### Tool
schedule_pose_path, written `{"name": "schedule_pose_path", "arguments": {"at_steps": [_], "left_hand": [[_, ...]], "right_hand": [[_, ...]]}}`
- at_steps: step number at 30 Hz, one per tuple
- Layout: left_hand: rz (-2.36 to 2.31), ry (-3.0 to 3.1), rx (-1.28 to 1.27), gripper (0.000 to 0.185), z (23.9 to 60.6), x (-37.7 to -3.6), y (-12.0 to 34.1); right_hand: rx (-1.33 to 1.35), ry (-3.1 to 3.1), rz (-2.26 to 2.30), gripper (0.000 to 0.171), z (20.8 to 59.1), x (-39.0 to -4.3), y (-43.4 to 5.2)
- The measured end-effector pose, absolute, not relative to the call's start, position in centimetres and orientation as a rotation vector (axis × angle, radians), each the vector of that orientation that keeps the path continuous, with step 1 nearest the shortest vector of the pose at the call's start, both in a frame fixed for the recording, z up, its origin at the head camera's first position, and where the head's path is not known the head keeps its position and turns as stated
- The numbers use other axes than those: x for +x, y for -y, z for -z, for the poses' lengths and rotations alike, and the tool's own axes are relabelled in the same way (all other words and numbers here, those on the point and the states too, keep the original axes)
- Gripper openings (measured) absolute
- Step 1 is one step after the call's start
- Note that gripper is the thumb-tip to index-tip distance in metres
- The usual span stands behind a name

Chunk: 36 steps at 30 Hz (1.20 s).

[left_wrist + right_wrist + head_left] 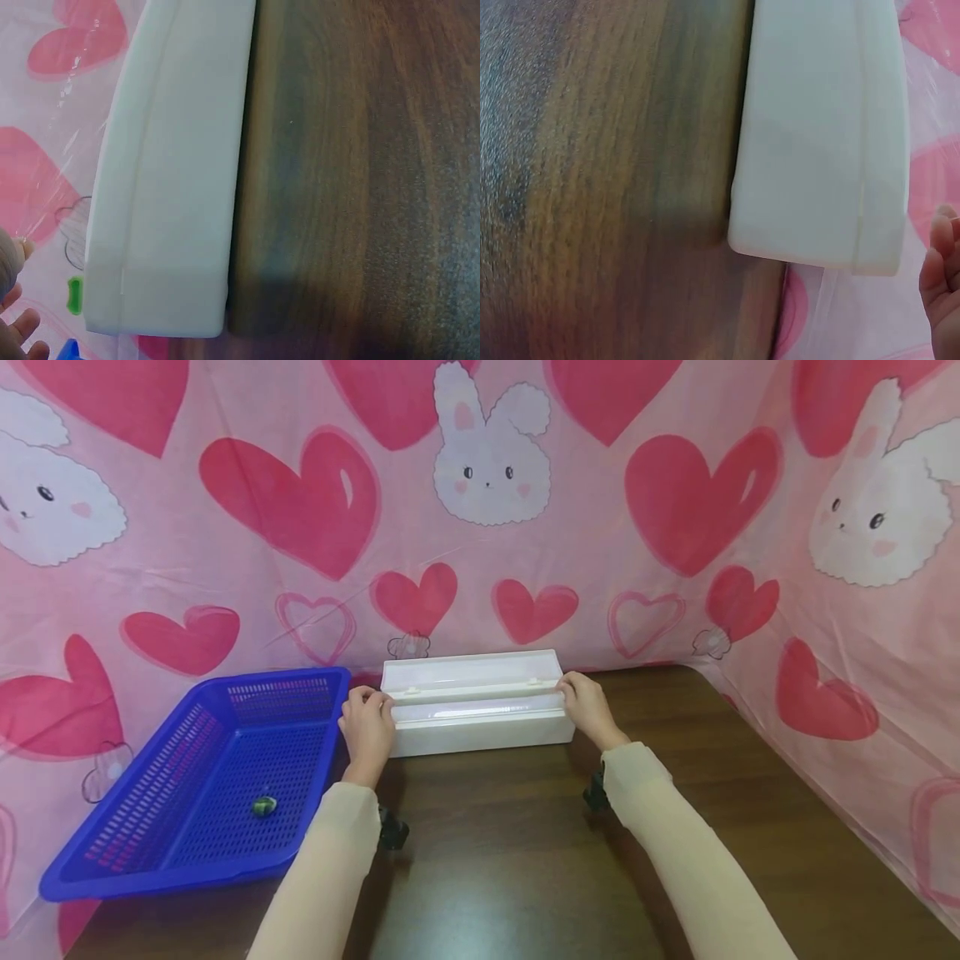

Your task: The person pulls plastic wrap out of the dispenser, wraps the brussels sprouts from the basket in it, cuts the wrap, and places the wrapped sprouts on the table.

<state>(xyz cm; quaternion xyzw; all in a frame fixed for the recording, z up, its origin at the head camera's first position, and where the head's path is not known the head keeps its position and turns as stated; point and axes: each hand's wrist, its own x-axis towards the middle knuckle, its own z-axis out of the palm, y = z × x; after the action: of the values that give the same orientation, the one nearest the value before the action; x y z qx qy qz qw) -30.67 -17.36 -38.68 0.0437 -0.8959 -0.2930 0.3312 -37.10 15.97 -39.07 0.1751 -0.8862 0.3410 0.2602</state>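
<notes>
Where the box lies: on the far part of the surface (487,843), midway across, close to the curtain (487,552) and right of the basket (176,878).
Box (483,737): white and long; its long axis runs left to right, across the line of the forearms, with the right end a touch farther off.
Lid (468,671): open, on the far side of the box, two small tabs along its near edge.
Film (480,708): a clear, shiny stretch across the opening, between the two hands; its exact edges are hard to tell.
Left hand (367,727): at the box's left end, fingers curled, the tips drawn together in what looks like a narrow pinch on the film.
Right hand (588,710): at the right end, curled in much the same way and seemingly pinching the film too; the contact itself is too small to confirm.
Hands to box: one at each end, so neither is plainly nearer; judging by this, any move hinges on both keeping level along that long axis.
Basket: blue, slatted, left of the left hand, its long side running near to far.
Green item (263,807): small, in the basket, toward its near right part.
Curtain: pink, with hearts and rabbits.
</notes>
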Motion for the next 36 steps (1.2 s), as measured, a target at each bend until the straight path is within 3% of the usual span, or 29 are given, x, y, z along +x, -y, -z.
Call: {"name": "schedule_pose_path", "arguments": {"at_steps": [36], "left_hand": [[0.961,2.055,-0.16,0.009,35.1,-27.3,17.5]], "right_hand": [[0.476,2.336,-1.115,0.011,35.0,-32.7,-17.1]]}}
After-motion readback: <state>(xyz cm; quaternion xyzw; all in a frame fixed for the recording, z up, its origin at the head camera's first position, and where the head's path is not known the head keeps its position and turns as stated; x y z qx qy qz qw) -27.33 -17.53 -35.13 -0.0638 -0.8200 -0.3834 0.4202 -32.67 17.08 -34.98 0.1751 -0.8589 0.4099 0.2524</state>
